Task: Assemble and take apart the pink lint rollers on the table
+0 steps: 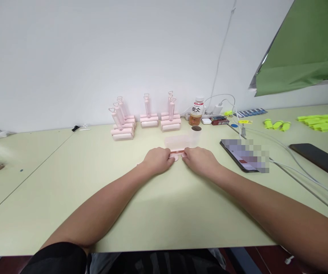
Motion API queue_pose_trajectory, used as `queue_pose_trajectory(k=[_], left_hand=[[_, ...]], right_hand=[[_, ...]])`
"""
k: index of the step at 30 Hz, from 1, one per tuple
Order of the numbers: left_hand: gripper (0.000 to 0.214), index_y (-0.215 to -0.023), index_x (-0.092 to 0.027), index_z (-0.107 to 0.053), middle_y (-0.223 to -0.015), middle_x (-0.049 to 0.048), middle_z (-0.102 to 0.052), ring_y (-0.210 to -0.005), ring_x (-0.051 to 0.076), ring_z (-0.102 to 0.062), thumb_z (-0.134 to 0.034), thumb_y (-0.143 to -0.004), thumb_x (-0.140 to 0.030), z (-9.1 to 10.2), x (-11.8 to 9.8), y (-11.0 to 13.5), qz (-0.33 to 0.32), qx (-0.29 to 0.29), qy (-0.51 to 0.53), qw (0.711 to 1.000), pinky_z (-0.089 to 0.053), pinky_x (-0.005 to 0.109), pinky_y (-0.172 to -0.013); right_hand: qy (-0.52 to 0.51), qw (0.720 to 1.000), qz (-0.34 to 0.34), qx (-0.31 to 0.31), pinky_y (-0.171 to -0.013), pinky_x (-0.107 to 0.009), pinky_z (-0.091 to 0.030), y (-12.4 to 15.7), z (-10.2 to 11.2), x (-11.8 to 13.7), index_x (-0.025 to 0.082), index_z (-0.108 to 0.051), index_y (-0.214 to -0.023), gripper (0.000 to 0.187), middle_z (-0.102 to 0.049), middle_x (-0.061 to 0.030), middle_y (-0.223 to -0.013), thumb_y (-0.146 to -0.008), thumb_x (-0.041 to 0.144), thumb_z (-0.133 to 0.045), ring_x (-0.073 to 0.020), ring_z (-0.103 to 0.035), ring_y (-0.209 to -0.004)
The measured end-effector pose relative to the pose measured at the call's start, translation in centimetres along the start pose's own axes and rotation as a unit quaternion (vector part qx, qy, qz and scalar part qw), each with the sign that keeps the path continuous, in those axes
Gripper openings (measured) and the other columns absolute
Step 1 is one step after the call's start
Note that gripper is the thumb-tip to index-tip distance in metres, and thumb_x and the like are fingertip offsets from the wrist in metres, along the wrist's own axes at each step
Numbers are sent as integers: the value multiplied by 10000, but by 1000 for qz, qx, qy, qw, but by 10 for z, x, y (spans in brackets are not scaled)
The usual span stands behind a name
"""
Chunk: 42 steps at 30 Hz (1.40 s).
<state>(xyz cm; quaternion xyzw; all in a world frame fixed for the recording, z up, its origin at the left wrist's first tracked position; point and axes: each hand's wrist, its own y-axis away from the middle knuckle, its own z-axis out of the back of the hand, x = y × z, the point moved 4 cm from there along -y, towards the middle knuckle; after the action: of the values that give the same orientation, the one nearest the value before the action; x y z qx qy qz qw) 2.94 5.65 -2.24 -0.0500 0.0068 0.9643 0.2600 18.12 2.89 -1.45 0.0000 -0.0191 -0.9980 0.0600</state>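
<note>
Table (181, 220): free passage lies from the hands (157, 160) to the near edge, between the forearms (107, 205); pink rollers (149, 121) and a bottle (196, 113) obstruct the far edge, a phone (235, 155) and cables (322, 185) the way rightward.

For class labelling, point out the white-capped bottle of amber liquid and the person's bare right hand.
White-capped bottle of amber liquid (196, 110), head view: its label.
Bare right hand (200, 158), head view: its back.
</note>
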Motion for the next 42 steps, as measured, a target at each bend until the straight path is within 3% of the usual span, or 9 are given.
queue_pose_trajectory(k=[6,16,25,42], left_hand=[[337,-895,-218,-637,-863,61,-719,-802,242,-676,-495,-888,-524,-1,2,-5,-9,2,1,1000,-445,309,-639],[318,-949,-216,-632,-910,75,-720,-845,249,-677,-437,-930,-467,-2,3,-5,-19,-10,-9,1000,-448,326,-689],[336,-936,-217,-629,-911,64,-724,-825,246,-676,-426,-930,-485,-1,4,-5,-21,-9,-14,1000,-441,323,-658],[337,-935,-219,-622,-892,63,-713,-793,238,-660,-424,-926,-491,-3,11,-11,-36,-19,-16,999,-412,312,-639]], right_hand=[[0,1000,0,-5,-664,-313,-400,-2,-1,0,156,-649,-1035,320,-713,-153,-937,-974,298,-369,-275,-674,-863],[-34,999,-2,13,-551,-282,-322,3,7,-13,211,-631,-854,222,-711,-77,-875,-887,371,-480,-225,-641,-788],[-22,999,-38,8,-583,-302,-349,-4,4,-21,178,-568,-1050,299,-694,-124,-917,-872,415,-530,-282,-644,-828],[-51,998,-20,-29,-541,-293,-283,-11,0,-27,202,-582,-869,221,-685,-93,-841,-880,407,-501,-236,-611,-764]])
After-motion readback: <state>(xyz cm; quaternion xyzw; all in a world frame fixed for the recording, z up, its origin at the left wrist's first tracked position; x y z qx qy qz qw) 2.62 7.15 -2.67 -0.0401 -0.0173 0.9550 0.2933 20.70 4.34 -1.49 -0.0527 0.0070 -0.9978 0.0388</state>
